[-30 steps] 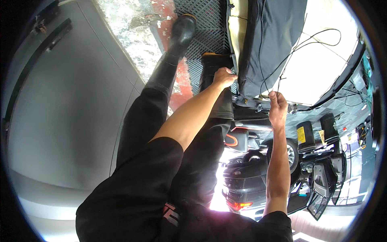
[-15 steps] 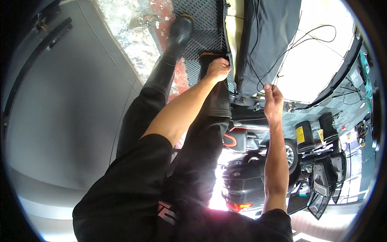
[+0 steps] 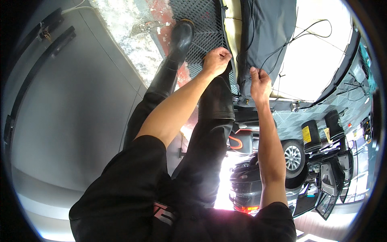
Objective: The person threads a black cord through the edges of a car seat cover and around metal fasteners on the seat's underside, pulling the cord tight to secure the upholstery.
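A padded piece like a seat cushion lies at the upper right, with a black cover (image 3: 266, 36), a strip of yellow foam (image 3: 233, 28) along its left side and a bright cream face (image 3: 314, 60). A thin black cord (image 3: 278, 50) loops across the cover and the cream face. My right hand (image 3: 261, 84) pinches the cord between thumb and fingers, just above the cover's near part. My left hand (image 3: 217, 61) is closed at the cushion's left edge, over my right boot. What its fingertips hold, if anything, is hidden.
Grey plastic grating (image 3: 201, 36) and worn, painted concrete (image 3: 129, 36) lie beneath. A large grey panel (image 3: 76, 105) fills the left. Behind my right arm are a dark car (image 3: 245, 185), a wheel (image 3: 293, 157) and black cylinders with labels (image 3: 310, 135).
My right hand has moved left and farther away with the cord, across the black cover. My left hand has shifted slightly farther along the cushion's left edge. The view has tilted a little.
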Demonstrator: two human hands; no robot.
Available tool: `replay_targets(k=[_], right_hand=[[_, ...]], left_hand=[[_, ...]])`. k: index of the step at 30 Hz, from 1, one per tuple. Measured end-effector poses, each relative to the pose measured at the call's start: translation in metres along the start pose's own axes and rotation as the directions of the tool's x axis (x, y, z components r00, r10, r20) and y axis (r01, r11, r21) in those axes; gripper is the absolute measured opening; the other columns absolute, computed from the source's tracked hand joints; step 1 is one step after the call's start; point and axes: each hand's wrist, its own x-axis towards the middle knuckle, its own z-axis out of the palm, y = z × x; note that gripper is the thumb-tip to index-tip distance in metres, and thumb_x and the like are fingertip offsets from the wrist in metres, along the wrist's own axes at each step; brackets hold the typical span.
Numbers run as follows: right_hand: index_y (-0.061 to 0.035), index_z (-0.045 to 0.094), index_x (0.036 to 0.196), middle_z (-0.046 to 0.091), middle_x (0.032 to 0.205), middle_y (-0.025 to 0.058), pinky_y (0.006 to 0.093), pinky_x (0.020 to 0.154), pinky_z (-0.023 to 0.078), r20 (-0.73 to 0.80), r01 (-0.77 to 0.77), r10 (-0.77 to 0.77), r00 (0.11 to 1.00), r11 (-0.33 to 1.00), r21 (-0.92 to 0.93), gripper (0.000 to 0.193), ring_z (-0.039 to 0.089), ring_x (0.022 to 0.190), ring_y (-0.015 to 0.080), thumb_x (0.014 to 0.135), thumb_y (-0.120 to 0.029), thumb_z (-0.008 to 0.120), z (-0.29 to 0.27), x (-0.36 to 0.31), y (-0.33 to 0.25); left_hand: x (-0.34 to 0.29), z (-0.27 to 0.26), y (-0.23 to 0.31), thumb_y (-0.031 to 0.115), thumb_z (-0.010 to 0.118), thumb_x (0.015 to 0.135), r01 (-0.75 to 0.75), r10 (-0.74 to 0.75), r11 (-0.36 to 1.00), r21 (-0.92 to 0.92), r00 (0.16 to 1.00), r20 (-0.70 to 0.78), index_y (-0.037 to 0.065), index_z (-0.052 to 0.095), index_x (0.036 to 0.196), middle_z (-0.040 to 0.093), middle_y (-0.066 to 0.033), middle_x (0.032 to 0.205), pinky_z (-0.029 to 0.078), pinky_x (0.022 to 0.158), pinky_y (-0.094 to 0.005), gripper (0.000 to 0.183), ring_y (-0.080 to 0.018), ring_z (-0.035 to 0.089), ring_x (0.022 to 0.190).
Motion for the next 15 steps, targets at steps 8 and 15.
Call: replay_targets(k=[8,15], right_hand=[[0.0016,0.065,0.082,0.057,0.059,0.0122,0.0372,0.06,0.045,-0.012,-0.041,0.041,0.999,0.998,0.042,0.044,0.053,0.058,0.0199,0.093,-0.041,0.065,0.006,0.001,0.005],[0.003,0.066,0.083,0.049,0.059,0.0008,0.03,0.056,0.038,-0.011,-0.001,0.001,1.0,1.0,0.031,0.043,0.043,0.06,0.0092,0.094,-0.038,0.066,0.004,-0.003,-0.001]], left_hand=[[-0.002,-0.009,-0.02,0.012,0.073,0.084,-0.073,0.062,0.972,0.222,0.996,0.057,0.004,0.061,0.116,0.069,-0.0097,0.1,0.053,0.077,-0.0297,0.036,-0.0174,0.065,0.084],[0.007,0.025,-0.042,0.014,0.073,0.087,0.192,-0.167,0.97,-0.151,0.972,0.166,-0.006,0.065,0.104,0.07,-0.0112,0.089,0.051,0.071,-0.0308,0.028,-0.0177,0.064,0.079]])
